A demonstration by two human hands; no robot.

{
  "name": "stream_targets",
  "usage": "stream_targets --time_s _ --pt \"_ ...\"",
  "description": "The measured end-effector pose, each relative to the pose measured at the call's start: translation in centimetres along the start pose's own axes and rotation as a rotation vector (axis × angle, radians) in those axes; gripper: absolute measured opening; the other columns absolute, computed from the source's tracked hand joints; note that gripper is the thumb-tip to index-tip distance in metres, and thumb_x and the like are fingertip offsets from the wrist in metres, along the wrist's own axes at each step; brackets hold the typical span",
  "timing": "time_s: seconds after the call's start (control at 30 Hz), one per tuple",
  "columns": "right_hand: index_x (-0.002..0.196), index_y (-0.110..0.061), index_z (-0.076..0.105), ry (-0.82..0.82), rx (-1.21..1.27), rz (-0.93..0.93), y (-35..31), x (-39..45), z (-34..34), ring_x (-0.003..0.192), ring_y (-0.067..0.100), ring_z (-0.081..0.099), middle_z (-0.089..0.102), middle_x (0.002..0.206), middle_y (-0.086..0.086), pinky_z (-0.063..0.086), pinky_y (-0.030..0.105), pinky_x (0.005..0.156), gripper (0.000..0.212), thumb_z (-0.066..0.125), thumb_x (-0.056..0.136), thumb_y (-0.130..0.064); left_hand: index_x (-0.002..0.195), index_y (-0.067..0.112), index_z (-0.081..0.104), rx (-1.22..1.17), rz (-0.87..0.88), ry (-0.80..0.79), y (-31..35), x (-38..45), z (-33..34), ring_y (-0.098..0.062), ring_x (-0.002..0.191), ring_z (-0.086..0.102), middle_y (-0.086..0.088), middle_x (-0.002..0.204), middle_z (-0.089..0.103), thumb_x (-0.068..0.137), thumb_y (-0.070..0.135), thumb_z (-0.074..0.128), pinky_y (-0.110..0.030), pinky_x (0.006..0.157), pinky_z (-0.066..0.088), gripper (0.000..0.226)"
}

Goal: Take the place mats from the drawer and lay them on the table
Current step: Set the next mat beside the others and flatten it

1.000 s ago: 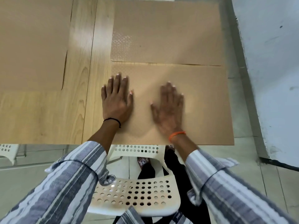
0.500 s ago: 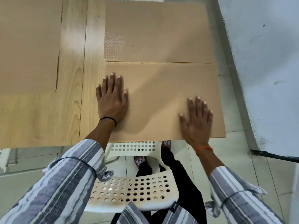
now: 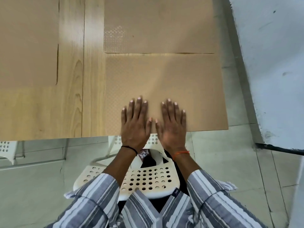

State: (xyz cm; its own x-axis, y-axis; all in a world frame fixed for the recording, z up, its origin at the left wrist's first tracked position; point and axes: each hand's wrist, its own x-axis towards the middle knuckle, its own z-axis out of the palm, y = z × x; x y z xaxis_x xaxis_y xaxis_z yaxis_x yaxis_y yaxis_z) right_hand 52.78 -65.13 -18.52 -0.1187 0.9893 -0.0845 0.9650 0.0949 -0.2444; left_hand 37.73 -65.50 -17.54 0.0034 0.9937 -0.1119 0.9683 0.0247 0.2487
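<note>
A tan place mat (image 3: 172, 83) lies flat at the near right corner of the light wooden table (image 3: 72, 96). My left hand (image 3: 135, 122) and my right hand (image 3: 172, 124) rest side by side, palms down and fingers spread, on the mat's near edge, thumbs almost touching. Neither hand holds anything. A second tan mat (image 3: 161, 25) lies just beyond the first, edge to edge with it. A third mat (image 3: 28, 41) covers the table's far left. No drawer is in view.
A white perforated chair (image 3: 148, 180) stands between me and the table's near edge. Another white chair's corner (image 3: 5, 148) shows at the left. A pale wall (image 3: 271, 55) runs close along the table's right side, over a grey tiled floor (image 3: 32, 186).
Both hands have slid back toward the mat's near edge and come together at its middle. The right hand came in from the mat's right corner; the left moved right and nearer.
</note>
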Motion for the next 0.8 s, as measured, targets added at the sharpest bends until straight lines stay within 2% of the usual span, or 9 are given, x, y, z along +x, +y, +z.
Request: stream_targets --time_s 0.1,0.2,0.33,0.43,0.5,0.6,0.7,0.8 --pt "0.157 -0.026 0.013 -0.012 -0.076 0.030 3.5 0.2 -0.8 0.153 0.021 0.002 0.005 0.166 0.001 0.011 0.050 0.121 0.068 0.034 0.098 -0.052 0.155 0.028 0.012 0.020 0.004 -0.014 -1.4 -0.1 -0.8 -0.019 0.151 0.000 0.004 0.164 0.004 0.099 0.047 0.032 -0.049 0.120 0.009 0.063" --pt "0.157 -0.027 0.008 -0.001 -0.093 0.080 6.8 0.1 -1.6 0.153 0.020 0.001 0.001 0.166 0.000 0.010 0.050 0.122 0.068 0.034 0.099 -0.049 0.155 0.032 0.009 0.037 -0.018 -0.019 -2.9 -0.3 -1.3 -0.019 0.151 -0.002 0.006 0.164 0.002 0.098 0.051 0.030 -0.049 0.120 0.009 0.064" --pt "0.157 -0.029 0.010 -0.001 -0.067 0.126 9.8 -0.3 -2.7 0.153 0.021 0.006 0.004 0.166 -0.002 0.011 0.049 0.122 0.065 0.031 0.099 -0.051 0.155 0.034 0.006 0.034 -0.017 -0.054 -4.2 -0.2 -2.0 -0.019 0.151 -0.003 0.007 0.164 -0.001 0.098 0.055 0.025 -0.047 0.121 0.004 0.064" --pt "0.157 -0.031 0.012 -0.020 -0.056 0.142 10.2 0.0 -3.5 0.152 0.022 0.007 0.006 0.166 -0.003 0.012 0.050 0.121 0.063 0.026 0.099 -0.052 0.155 0.034 0.009 -0.045 0.004 -0.074 -4.5 -0.1 -2.8 -0.019 0.151 -0.004 0.007 0.164 0.000 0.099 0.053 0.030 -0.044 0.121 0.001 0.063" --pt "0.155 -0.028 0.020 -0.035 0.004 0.161 9.7 0.2 -4.1 0.151 0.025 0.012 0.013 0.165 0.000 0.013 0.050 0.120 0.063 0.025 0.098 -0.054 0.153 0.029 0.022 -0.142 -0.011 -0.089 -4.6 0.1 -3.7 -0.019 0.151 0.005 0.005 0.163 0.010 0.098 0.048 0.039 -0.044 0.122 0.007 0.061" --pt "0.146 -0.017 0.041 -0.038 0.200 0.179 7.9 0.3 -5.7 0.143 0.027 0.032 0.037 0.155 0.007 0.028 0.044 0.117 0.066 0.023 0.097 -0.057 0.139 0.018 0.050 -0.394 -0.080 -0.055 -4.4 0.1 -5.7 -0.019 0.138 0.038 0.001 0.149 0.043 0.097 0.039 0.049 -0.040 0.113 0.033 0.047" --pt "0.137 -0.019 0.052 -0.083 0.445 0.130 5.0 -0.2 -8.0 0.128 0.021 0.050 0.053 0.141 0.003 0.041 0.037 0.106 0.044 0.043 0.100 -0.043 0.124 0.017 0.062 -0.581 -0.107 -0.006 -3.6 -0.7 -7.9 -0.013 0.117 0.057 0.003 0.129 0.061 0.096 0.033 0.054 -0.032 0.096 0.046 0.033" --pt "0.129 -0.024 0.059 -0.134 0.531 0.023 2.1 -0.7 -10.0 0.114 0.012 0.059 0.060 0.132 -0.006 0.050 0.035 0.095 0.033 0.052 0.098 -0.034 0.116 0.016 0.068 -0.678 -0.123 0.050 -2.7 -1.5 -9.7 -0.009 0.102 0.063 0.005 0.117 0.068 0.096 0.028 0.056 -0.032 0.086 0.052 0.026"
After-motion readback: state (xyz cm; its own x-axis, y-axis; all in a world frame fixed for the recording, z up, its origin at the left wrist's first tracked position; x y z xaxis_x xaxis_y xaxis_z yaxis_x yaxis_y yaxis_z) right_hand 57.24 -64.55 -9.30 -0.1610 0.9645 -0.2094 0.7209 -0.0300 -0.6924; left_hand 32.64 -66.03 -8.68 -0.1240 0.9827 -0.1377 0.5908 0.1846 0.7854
